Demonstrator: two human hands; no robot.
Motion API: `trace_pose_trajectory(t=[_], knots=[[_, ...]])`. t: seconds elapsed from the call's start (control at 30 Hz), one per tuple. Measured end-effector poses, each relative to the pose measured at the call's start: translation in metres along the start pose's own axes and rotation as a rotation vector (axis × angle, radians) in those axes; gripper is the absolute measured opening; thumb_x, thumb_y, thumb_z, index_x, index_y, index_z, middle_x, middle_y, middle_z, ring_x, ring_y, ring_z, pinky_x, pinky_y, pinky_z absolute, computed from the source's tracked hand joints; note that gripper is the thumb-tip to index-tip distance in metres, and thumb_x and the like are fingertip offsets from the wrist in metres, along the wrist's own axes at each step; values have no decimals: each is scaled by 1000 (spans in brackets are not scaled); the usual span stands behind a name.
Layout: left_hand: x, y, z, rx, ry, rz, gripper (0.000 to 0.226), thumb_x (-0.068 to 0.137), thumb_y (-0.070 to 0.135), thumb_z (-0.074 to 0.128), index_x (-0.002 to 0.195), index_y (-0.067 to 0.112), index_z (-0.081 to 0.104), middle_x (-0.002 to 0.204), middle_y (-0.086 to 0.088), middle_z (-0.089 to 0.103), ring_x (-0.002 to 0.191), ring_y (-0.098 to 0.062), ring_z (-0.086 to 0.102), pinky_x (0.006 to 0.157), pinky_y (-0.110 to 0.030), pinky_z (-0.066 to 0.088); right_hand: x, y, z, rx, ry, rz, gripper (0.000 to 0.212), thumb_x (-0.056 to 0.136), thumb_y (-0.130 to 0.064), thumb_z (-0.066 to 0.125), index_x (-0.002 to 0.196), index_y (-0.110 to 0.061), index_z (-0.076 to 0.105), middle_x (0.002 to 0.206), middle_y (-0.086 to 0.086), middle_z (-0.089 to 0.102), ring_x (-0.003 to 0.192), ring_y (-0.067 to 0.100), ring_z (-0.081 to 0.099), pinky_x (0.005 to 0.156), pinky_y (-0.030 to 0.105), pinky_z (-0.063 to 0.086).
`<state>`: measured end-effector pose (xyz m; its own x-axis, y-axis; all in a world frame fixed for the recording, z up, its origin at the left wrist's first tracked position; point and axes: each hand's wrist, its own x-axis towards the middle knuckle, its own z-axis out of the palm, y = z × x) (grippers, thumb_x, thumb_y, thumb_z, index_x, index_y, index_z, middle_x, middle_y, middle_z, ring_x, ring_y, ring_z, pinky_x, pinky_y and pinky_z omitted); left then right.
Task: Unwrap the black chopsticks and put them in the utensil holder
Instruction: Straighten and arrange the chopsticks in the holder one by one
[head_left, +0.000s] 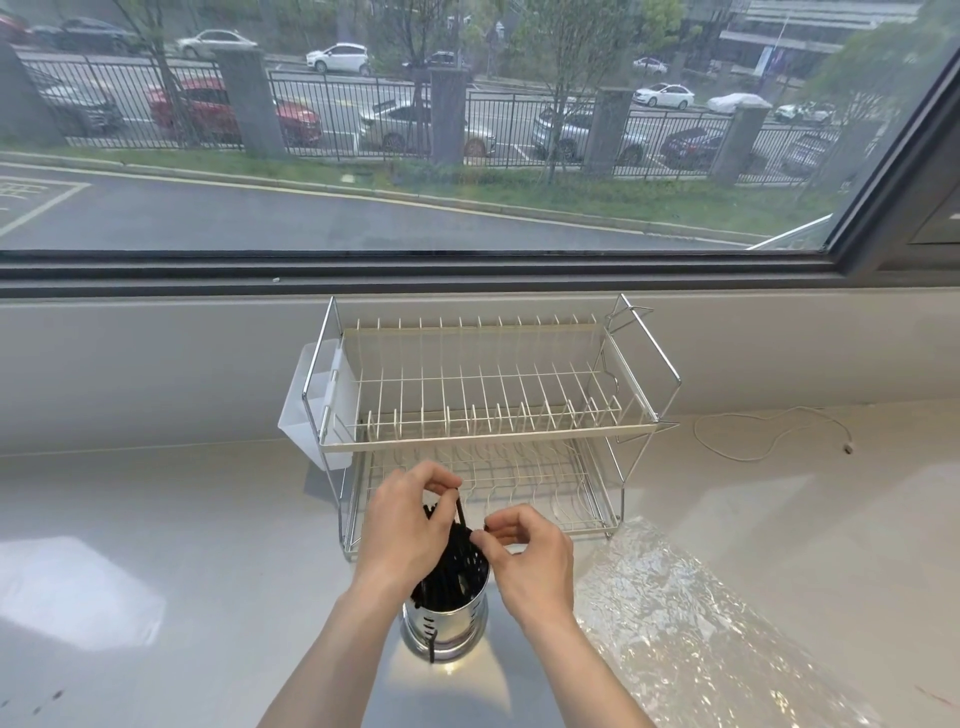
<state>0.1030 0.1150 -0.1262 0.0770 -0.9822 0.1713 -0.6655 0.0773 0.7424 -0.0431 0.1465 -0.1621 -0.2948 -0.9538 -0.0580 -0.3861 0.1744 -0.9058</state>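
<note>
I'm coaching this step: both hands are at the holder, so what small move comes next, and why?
Probably let the left hand lower its single black chopstick into the perforated steel utensil holder; the rest already stand inside, and the right hand pinches at the bundle's tops.

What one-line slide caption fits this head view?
Both hands settle black chopsticks into a steel utensil holder before a dish rack.
</note>
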Motion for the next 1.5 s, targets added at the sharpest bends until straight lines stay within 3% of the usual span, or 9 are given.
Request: trace_pose_trajectory(t=[0.17,0.3,0.5,0.7,0.83,0.93,1.23,1.43,1.5], knots=[[21,22,-31,-359,274,-62,13,88,21,69,86,33,67,85,18,71,87,1,66,82,-21,49,-1,-6,-9,136,2,28,26,78,-45,81,100,-36,73,94,-13,75,89,1,69,83,28,57],[39,35,-62,-748,478,-182,8,91,18,67,90,26,67,90,1,72,84,-13,66,80,-28,53,9,-30,-19,541,-42,141,20,91,-33,72,110,-26,73,93,2,79,77,12,74,72,29,60],[22,22,-58,-876,379,-351,9,93,8,65,89,16,66,80,-3,70,76,-16,65,77,-27,53,30,-81,-35,1071,128,143,14,91,-8,72,105,-11,71,78,7,75,65,15,70,56,23,58],[-14,-6,-35,-234,-31,-152,18,82,13,71,78,30,65,82,19,71,84,1,64,78,-24,46,31,-107,-40,729,316,-112,20,86,-8,66,94,-26,65,73,-3,67,64,11,66,51,25,54],[-28,-20,-28,31,-111,3,41,86,16,65,118,42,61,123,27,57,120,1,50,106,-27,39,18,-95,-29,320,327,-348,20,83,-12,61,89,-31,57,73,-13,62,63,4,57,59,19,49],[-34,-28,-24,70,-187,-73,52,93,14,53,139,38,52,141,21,53,132,-5,48,109,-28,39,3,-75,-15,29,199,-423,18,86,-13,59,90,-29,52,73,-10,59,65,6,56,58,22,46],[-38,-27,-20,116,-112,-110,31,93,26,52,116,43,65,107,25,71,96,-1,67,89,-34,54,-21,-16,9,-506,8,-421,6,83,-30,55,84,-24,58,87,-11,56,87,14,49,76,29,45],[-34,-27,-18,73,-10,-178,30,83,16,58,91,45,64,85,23,71,86,-1,67,84,-34,55,-17,-12,3,-355,-101,-242,37,86,-28,61,122,-32,57,116,-17,55,105,4,54,92,27,48],[-30,-26,-18,-73,11,-194,39,85,13,58,103,47,62,103,24,71,98,4,64,94,-30,51,-13,-9,-2,-256,-115,-113,44,87,-16,64,129,-27,60,115,-13,62,99,6,62,92,29,52]])
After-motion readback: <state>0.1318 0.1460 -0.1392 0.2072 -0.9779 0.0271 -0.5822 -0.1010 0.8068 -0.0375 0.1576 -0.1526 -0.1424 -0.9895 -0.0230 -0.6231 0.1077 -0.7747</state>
